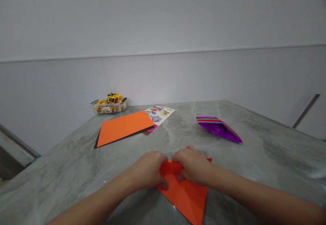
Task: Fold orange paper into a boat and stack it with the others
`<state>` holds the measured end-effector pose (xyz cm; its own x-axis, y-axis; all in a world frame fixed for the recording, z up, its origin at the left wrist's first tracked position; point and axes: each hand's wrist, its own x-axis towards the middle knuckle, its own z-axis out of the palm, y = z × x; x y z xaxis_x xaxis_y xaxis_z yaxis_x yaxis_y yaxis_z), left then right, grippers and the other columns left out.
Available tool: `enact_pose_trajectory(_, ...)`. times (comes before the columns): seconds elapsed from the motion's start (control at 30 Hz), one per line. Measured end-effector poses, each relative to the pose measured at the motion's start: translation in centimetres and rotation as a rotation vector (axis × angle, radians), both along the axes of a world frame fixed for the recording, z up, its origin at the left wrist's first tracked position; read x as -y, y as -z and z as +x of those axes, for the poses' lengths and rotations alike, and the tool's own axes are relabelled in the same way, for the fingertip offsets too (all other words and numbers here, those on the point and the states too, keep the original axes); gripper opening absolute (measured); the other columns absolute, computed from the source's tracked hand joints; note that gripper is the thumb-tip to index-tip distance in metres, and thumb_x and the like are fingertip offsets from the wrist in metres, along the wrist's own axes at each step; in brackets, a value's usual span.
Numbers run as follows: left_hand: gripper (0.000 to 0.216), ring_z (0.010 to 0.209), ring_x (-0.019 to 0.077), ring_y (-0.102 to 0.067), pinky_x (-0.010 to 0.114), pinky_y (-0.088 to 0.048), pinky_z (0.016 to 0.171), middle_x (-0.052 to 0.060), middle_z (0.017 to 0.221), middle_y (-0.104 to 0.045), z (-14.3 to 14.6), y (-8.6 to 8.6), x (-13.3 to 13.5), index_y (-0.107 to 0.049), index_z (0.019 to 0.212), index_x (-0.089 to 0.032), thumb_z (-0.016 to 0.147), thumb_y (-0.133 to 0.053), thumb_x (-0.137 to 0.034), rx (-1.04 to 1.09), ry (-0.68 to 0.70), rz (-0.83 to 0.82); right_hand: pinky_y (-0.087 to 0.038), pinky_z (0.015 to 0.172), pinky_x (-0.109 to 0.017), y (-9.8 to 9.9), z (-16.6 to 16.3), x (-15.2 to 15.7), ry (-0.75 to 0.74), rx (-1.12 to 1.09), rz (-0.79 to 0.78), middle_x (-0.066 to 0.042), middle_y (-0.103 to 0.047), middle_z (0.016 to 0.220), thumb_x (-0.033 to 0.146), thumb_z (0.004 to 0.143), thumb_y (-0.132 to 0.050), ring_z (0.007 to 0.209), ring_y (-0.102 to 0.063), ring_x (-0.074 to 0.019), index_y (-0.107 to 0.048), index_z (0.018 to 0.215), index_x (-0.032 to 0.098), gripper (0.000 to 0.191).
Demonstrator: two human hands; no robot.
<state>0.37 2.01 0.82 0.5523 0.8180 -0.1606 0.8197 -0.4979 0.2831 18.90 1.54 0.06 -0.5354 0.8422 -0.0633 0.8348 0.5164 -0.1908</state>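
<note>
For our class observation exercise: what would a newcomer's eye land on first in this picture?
First, the folded orange paper at the front of the grey table, gripped at its top by the left hand and right hand. Next, the purple folded paper lying further back on the right. Back left is a flat orange sheet, with a yellow toy truck behind it by the wall.

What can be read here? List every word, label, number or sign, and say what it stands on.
No text can be read.
Printed sheet: coloured pictures; any lettering is too small and blurred.
Yellow toy vehicle in its clear box: pale label patches, unreadable.
Orange sheet, purple folded paper, and the orange folded paper pinched by the left hand and right hand: no print visible.
</note>
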Motion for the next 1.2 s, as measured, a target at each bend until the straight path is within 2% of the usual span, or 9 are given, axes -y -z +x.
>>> enact_pose_trajectory(0.13, 0.03, 0.081, 0.0252, -0.068, 0.028, -0.047, 0.066, 0.005, 0.089, -0.074, 1.3, -0.2, 0.4, -0.072, 0.089, -0.021, 0.06, -0.078, -0.023, -0.01, 0.062, 0.026, -0.037, 0.081, -0.038, 0.1, 0.3, 0.4, 0.011, 0.006, 0.007, -0.006, -0.072, 0.081, 0.025, 0.077, -0.067, 0.084, -0.064, -0.0256, -0.072, 0.08, 0.021, 0.007)
enact_pose_trajectory(0.27, 0.024, 0.081, 0.0261, -0.066, 0.033, -0.046, 0.069, 0.006, 0.09, -0.072, 1.7, -0.2, 1.5, -0.07, 0.089, -0.02, 0.067, -0.064, -0.012, -0.023, 0.096, 0.084, -0.031, 0.095, -0.047, 0.6, 0.4, 1.2, -0.004, -0.064, 0.03, -0.005, -0.069, 0.083, 0.015, 0.081, -0.057, 0.083, -0.063, -0.0222, -0.071, 0.08, 0.021, 0.015)
enact_pose_trajectory(0.4, 0.021, 0.082, 0.0258, -0.065, 0.036, -0.044, 0.072, 0.005, 0.09, -0.07, 1.7, 0.1, 2.2, -0.068, 0.086, -0.019, 0.07, -0.057, -0.011, -0.031, 0.103, 0.121, -0.025, 0.101, -0.051, 1.2, 0.5, 1.6, -0.007, -0.122, 0.042, -0.003, -0.067, 0.082, 0.008, 0.082, -0.05, 0.082, -0.063, -0.0196, -0.071, 0.078, 0.02, 0.024)
enact_pose_trajectory(0.5, 0.019, 0.082, 0.0245, -0.064, 0.036, -0.043, 0.073, 0.005, 0.09, -0.069, 1.5, 0.3, 2.4, -0.069, 0.085, -0.019, 0.073, -0.055, -0.012, -0.035, 0.086, 0.139, -0.024, 0.102, -0.053, 1.3, 0.5, 1.8, -0.023, -0.12, 0.06, -0.004, -0.067, 0.08, 0.009, 0.082, -0.049, 0.083, -0.062, -0.0202, -0.069, 0.075, 0.018, 0.023)
enact_pose_trajectory(0.8, 0.013, 0.088, 0.0238, -0.061, 0.035, -0.043, 0.077, 0.005, 0.096, -0.066, -0.1, 1.3, 3.1, -0.069, 0.09, -0.019, 0.081, -0.062, -0.025, -0.004, 0.018, 0.163, -0.019, 0.104, -0.061, 1.0, -0.1, 2.7, -0.103, -0.04, 0.101, -0.006, -0.065, 0.09, 0.004, 0.08, -0.045, 0.091, -0.06, -0.0235, -0.073, 0.094, 0.025, 0.038)
enact_pose_trajectory(0.9, 0.027, 0.092, 0.0255, -0.06, 0.037, -0.046, 0.083, 0.006, 0.099, -0.065, -1.0, 1.5, 3.9, -0.068, 0.092, -0.018, 0.075, -0.072, -0.039, 0.017, 0.0, 0.171, -0.024, 0.102, -0.059, 0.9, -0.1, 2.7, -0.094, -0.025, 0.091, -0.006, -0.065, 0.092, 0.003, 0.078, -0.045, 0.093, -0.06, -0.0242, -0.074, 0.096, 0.026, 0.04)
enact_pose_trajectory(1.0, 0.032, 0.095, 0.0249, -0.061, 0.041, -0.045, 0.092, 0.005, 0.105, -0.064, -1.6, 1.5, 4.5, -0.068, 0.095, -0.02, 0.072, -0.076, -0.041, 0.032, 0.001, 0.172, -0.026, 0.102, -0.057, 0.7, -0.2, 2.7, -0.105, 0.006, 0.093, -0.007, -0.065, 0.093, 0.002, 0.075, -0.047, 0.093, -0.06, -0.0246, -0.074, 0.095, 0.023, 0.04)
enact_pose_trajectory(1.1, 0.027, 0.098, 0.0244, -0.063, 0.05, -0.036, 0.105, 0.005, 0.107, -0.065, -1.8, 1.6, 4.6, -0.069, 0.096, -0.021, 0.077, -0.072, -0.041, 0.007, 0.032, 0.201, -0.027, 0.101, -0.057, 0.5, -0.3, 2.9, -0.174, 0.024, 0.112, -0.009, -0.063, 0.094, 0.006, 0.072, -0.052, 0.091, -0.059, -0.0249, -0.073, 0.095, 0.022, 0.035)
enact_pose_trajectory(1.2, 0.033, 0.101, 0.0263, -0.063, 0.055, -0.03, 0.108, 0.007, 0.109, -0.066, -1.6, 1.8, 4.8, -0.069, 0.099, -0.021, 0.08, -0.065, -0.049, -0.019, 0.056, 0.237, -0.027, 0.101, -0.059, 0.4, -0.4, 3.4, -0.211, 0.03, 0.125, -0.013, -0.062, 0.1, 0.014, 0.071, -0.059, 0.097, -0.057, -0.0291, -0.07, 0.105, 0.021, 0.037)
